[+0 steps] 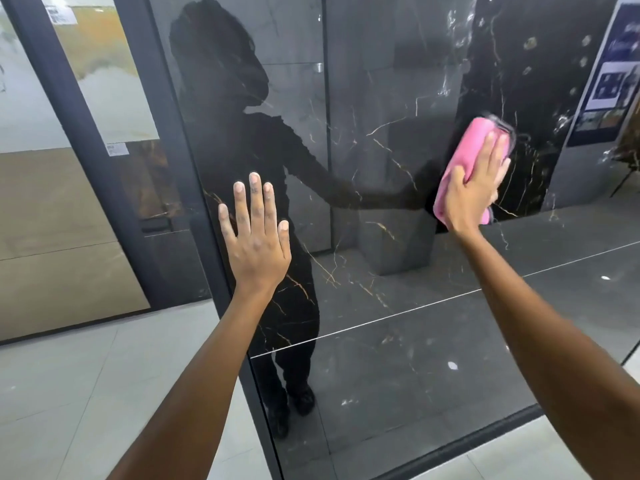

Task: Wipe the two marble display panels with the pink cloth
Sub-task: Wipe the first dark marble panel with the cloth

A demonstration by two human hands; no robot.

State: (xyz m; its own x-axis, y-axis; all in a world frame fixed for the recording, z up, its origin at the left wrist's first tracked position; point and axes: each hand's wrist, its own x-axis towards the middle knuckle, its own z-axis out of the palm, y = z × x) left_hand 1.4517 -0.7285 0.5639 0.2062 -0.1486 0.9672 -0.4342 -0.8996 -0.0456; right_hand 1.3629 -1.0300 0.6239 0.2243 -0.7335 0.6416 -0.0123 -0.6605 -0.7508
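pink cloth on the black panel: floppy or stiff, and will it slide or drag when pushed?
Probably floppy: the pink cloth is folded under the right hand with soft rounded edges. It likely slides easily, since the black marble panel is glossy enough to mirror the person. Likely light.

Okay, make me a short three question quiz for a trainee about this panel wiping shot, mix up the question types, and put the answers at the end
1. True or false: the left hand holds the pink cloth.
2. Multiple choice: how do the left hand's fingers lie on the black marble panel? A) curled into a fist B) straight and spread flat C) pinching the panel's frame
3. Fill in: the right hand presses the cloth against the ____ part of the panel, as the camera sees it.

Key
1. False: the right hand presses the cloth to the panel.
2. B
3. Right
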